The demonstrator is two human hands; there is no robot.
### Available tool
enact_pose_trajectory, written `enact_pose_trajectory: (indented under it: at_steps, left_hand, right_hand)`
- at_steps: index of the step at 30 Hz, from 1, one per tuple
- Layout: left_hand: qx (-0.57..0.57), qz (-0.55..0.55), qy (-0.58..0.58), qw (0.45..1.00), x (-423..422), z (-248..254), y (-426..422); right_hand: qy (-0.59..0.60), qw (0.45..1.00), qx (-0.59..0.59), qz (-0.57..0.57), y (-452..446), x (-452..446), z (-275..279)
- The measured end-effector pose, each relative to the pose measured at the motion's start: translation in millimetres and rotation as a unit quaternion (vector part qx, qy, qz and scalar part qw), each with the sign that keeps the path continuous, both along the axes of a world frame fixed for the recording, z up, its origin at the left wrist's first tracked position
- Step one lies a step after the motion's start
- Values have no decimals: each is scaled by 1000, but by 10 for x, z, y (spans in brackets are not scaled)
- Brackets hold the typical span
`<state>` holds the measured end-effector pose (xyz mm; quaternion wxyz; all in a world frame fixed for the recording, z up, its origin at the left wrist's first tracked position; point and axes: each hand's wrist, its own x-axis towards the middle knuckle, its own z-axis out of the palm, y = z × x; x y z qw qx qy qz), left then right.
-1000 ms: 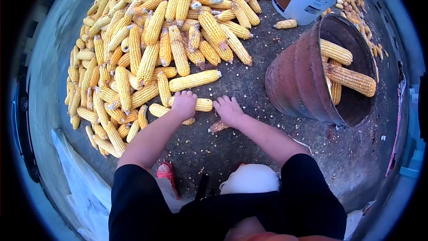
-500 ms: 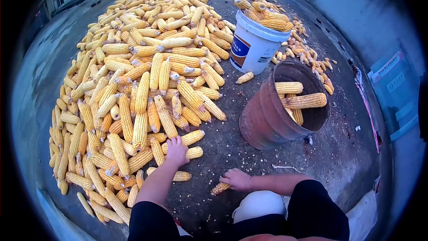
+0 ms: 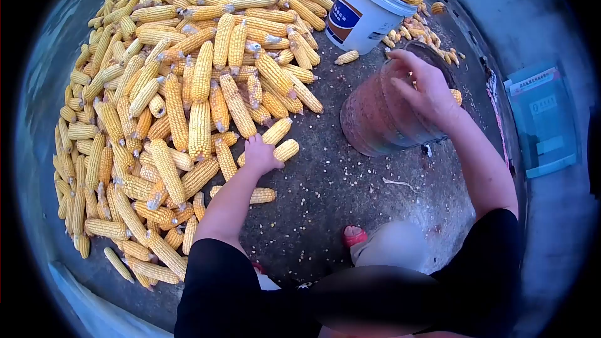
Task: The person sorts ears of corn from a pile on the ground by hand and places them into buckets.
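Observation:
My left hand [image 3: 260,158] is at the near right edge of a big heap of corn cobs [image 3: 200,72], its fingers closed over a yellow corn cob [image 3: 287,149] whose end sticks out to the right. Another cob [image 3: 277,131] lies just beyond it. My right hand [image 3: 427,86] is raised at the mouth of a rusty metal drum [image 3: 385,112], thumb and fingers apart, with nothing visible in it. It hides much of the drum's opening; the end of a cob [image 3: 456,96] shows beside the wrist.
A white bucket [image 3: 357,25] heaped with cobs stands behind the drum. One small cob [image 3: 347,57] lies before it, and more are scattered farther back. Loose kernels dot the dark ground. A teal bin-like object [image 3: 544,119] is by the right wall.
My right hand has risen from the ground near my foot to the drum, and the cob beneath it is gone from there. Two cobs by my left hand have shifted and tilted slightly. The view has shifted.

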<state>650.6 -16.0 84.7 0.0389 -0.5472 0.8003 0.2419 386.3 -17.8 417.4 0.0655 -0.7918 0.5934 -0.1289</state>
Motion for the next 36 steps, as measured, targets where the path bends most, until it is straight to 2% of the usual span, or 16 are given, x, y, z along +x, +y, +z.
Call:
enact_pose_trajectory:
  at_steps: [2,3,5,6,9,12,15,17,20,22,24,27,29,33,35,36]
  left_hand:
    - [123,71,125,982,-57,157,-149]
    - [268,94,294,913,-77,116,-267]
    - [290,151,527,784,-326,704,-306]
    - [278,115,613,731,-487,1070,-321]
    - [133,-24,785,604,-1237,2097,-468]
    - [-165,-3,742,650,-2066,2966,-489]
    - [-119,-71,591,795,-2728,3220,-496]
    - [-187,-55,590,783,-2696,2888,-257]
    - [-328,-103,529,776,-1884,2248,-236]
    - [-422,-26,340,840,-955,1744,-480]
    - [-306,122,95,939,34,1258,-727]
    - [-96,263,-119,953,1100,786,-676]
    - [-106,287,-100,947,1253,488,-503]
    - [-64,370,-14,927,1187,333,-541]
    - [-83,398,22,913,1241,209,-601]
    - [81,455,306,833,1355,92,-705]
  right_hand:
    - [82,984,102,124,611,52,-763]
    - [108,958,202,171,871,-43,-1099]
    - [95,919,379,59,1223,-254,-1617]
    - [-48,924,379,3,1391,-435,-1897]
    - [-100,899,424,-51,1619,-619,-2265]
    - [-63,881,469,-7,1625,-393,-2114]
    - [-62,911,396,97,1569,-290,-2120]
    - [-55,924,349,145,1527,-271,-2160]
    - [-100,863,482,116,961,26,-2251]
    - [-76,890,438,101,558,346,-2491]
    - [-142,903,402,50,55,757,-2948]
    - [-173,938,298,-32,-645,1621,-3380]
    - [-262,910,311,-79,-920,2048,-3728]
    - [-175,926,288,-172,-852,2199,-3685]
    - [-399,762,484,-160,-836,2018,-3623]
    - [-452,726,494,-154,-797,2001,-3398]
